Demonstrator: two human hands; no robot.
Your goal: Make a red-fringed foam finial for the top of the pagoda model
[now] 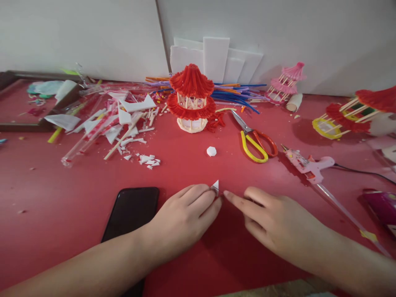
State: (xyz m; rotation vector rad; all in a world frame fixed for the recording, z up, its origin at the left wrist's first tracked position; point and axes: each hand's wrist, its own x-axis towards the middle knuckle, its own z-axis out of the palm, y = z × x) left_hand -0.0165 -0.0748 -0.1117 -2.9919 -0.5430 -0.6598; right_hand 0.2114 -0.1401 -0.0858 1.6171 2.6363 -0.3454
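Observation:
My left hand (188, 214) pinches a small white triangular piece (215, 186), likely foam board, just above the red tabletop. Its tip sticks up past my fingers, and a thin dark line crosses it. Close by on the right, my right hand (275, 218) stretches its index finger toward the piece, a small gap away. The other fingers of that hand are partly curled, and nothing shows in them. Beyond the hands lies a small white many-sided disc (211, 151). Behind it stands a red two-tiered pavilion model (192, 99) with stick posts and a white base.
Yellow-and-red-handled scissors (254, 144) and a pink glue gun (309, 165) lie right. A black phone (133, 210) rests beside my left arm. White scraps (150, 160), straws and sticks cover the back left. Pipe cleaners (235, 97) and white boards (216, 60) are by the wall.

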